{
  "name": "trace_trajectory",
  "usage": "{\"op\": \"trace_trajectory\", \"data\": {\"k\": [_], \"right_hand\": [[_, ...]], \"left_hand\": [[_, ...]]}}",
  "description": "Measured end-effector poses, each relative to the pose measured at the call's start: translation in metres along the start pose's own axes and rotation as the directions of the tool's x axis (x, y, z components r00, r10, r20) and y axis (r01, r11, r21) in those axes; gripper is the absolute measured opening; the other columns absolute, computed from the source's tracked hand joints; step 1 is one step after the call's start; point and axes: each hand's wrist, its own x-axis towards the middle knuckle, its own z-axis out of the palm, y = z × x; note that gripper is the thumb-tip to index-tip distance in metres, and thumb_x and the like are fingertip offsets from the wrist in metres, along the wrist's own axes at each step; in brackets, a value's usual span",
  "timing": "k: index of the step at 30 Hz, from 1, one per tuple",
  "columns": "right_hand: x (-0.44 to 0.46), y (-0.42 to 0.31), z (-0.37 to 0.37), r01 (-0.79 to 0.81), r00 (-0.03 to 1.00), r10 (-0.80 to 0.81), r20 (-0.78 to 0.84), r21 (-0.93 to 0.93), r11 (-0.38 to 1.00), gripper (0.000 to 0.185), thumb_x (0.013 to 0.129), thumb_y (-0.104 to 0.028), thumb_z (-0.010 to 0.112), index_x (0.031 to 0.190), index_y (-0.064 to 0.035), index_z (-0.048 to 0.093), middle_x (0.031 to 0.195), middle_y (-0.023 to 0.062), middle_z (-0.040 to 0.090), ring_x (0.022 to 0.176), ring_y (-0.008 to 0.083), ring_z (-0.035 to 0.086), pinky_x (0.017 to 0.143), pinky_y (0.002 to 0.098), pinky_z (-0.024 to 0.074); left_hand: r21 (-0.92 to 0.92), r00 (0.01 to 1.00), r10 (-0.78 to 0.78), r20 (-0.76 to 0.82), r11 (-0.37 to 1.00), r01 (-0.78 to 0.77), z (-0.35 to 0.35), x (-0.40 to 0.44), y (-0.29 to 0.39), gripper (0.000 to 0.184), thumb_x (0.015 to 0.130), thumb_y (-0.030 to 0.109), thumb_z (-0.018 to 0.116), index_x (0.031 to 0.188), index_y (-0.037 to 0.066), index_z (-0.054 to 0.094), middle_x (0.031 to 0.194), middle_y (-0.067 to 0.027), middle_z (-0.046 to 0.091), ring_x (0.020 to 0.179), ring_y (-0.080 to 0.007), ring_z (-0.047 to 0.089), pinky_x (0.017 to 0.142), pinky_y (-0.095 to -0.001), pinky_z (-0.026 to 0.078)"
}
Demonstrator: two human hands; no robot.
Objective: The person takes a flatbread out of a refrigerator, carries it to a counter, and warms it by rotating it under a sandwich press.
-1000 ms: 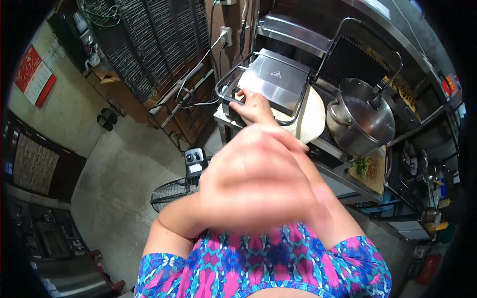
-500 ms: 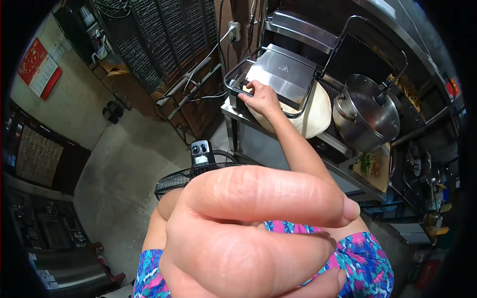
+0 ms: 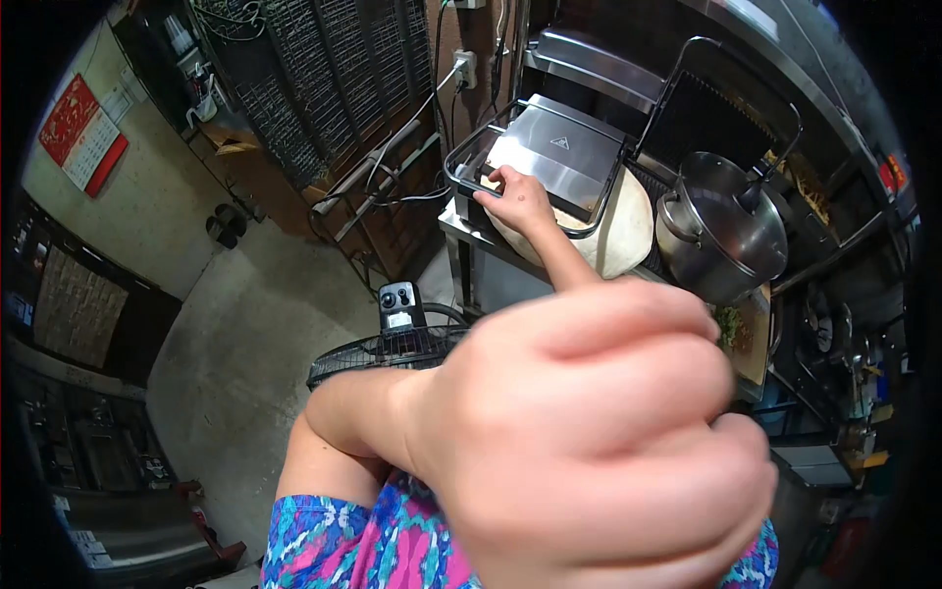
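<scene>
My right hand [image 3: 520, 201] reaches forward with its fingers closed around the front handle of a steel panini press [image 3: 554, 152]. The press lid is lowered over a large pale flatbread [image 3: 628, 226], which sticks out at the front and right side. Very near the camera, my left hand [image 3: 608, 422] is curled into a fist, slightly blurred, with its back facing me. Nothing shows in that fist, and it hides part of my right forearm and my lap.
Right of the press stands a deep steel pot [image 3: 726, 231] with a utensil in it, before a raised ribbed grill lid [image 3: 711, 113]. A board with chopped greens [image 3: 728, 324] lies below. A black fan [image 3: 397, 314] stands by my knee.
My left hand has turned and moved right, its fingers now curled into a tighter fist with the back showing. My right hand has stayed on the press handle.
</scene>
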Motion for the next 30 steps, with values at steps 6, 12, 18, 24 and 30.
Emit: {"op": "trace_trajectory", "data": {"k": [6, 12, 18, 24, 30], "right_hand": [[-0.002, 0.0, 0.0, -0.015, 1.0, 0.015, -0.015, -0.002, 1.0, 0.037, 0.07, -0.032, 0.064, 0.093, -0.0035, 0.062, 0.077, 0.0101, 0.064, 0.069, 0.0259, 0.06, 0.068, 0.0325, 0.0479], [-0.003, 0.001, -0.003, 0.022, 1.0, -0.022, -0.018, 0.011, 1.0, 0.036, 0.071, -0.031, 0.063, 0.093, -0.0038, 0.061, 0.075, 0.0114, 0.064, 0.068, 0.0278, 0.06, 0.068, 0.0341, 0.048], [-0.006, 0.003, -0.001, 0.077, 0.997, -0.076, -0.018, 0.064, 0.995, 0.032, 0.072, -0.03, 0.063, 0.092, -0.0051, 0.06, 0.074, 0.0134, 0.064, 0.071, 0.0323, 0.061, 0.069, 0.0372, 0.0479], [0.001, 0.003, 0.003, 0.056, 0.998, -0.056, -0.008, -0.007, 0.998, 0.034, 0.071, -0.029, 0.065, 0.095, -0.0052, 0.059, 0.078, 0.0131, 0.065, 0.072, 0.0302, 0.062, 0.07, 0.036, 0.0486], [0.0, 0.001, 0.003, 0.004, 1.0, -0.004, 0.006, -0.048, 0.999, 0.036, 0.071, -0.029, 0.066, 0.098, -0.0059, 0.059, 0.081, 0.0131, 0.065, 0.074, 0.0301, 0.063, 0.071, 0.036, 0.0488]], "left_hand": [[-0.008, 0.997, -0.052, 0.061, 0.999, 0.052, -0.018, -0.008, 0.009, 0.009, 0.068, 0.003, 0.065, 0.072, 0.008, 0.06, 0.082, -0.0055, 0.064, 0.069, -0.0209, 0.057, 0.072, -0.0341, 0.051], [-0.02, 0.987, -0.051, 0.153, 0.998, 0.054, -0.027, 0.005, -0.013, 0.011, 0.066, 0.0, 0.065, 0.071, 0.007, 0.059, 0.083, -0.0063, 0.065, 0.07, -0.0219, 0.058, 0.072, -0.0352, 0.052], [0.419, 0.907, -0.247, 0.341, 0.904, 0.089, -0.012, -0.09, -0.152, 0.027, 0.068, -0.003, 0.048, 0.095, 0.003, 0.049, 0.115, -0.0135, 0.054, 0.107, -0.0301, 0.052, 0.092, -0.0381, 0.042], [0.472, 0.897, -0.224, 0.382, 0.881, 0.019, -0.01, -0.105, -0.198, 0.028, 0.074, -0.002, 0.046, 0.101, 0.004, 0.043, 0.13, -0.0139, 0.045, 0.122, -0.0309, 0.041, 0.104, -0.0396, 0.031], [0.568, 0.925, -0.205, 0.321, 0.823, -0.015, -0.02, -0.118, -0.205, 0.043, 0.064, -0.008, 0.045, 0.105, 0.005, 0.038, 0.13, -0.0153, 0.045, 0.123, -0.0321, 0.042, 0.101, -0.0416, 0.036]]}}
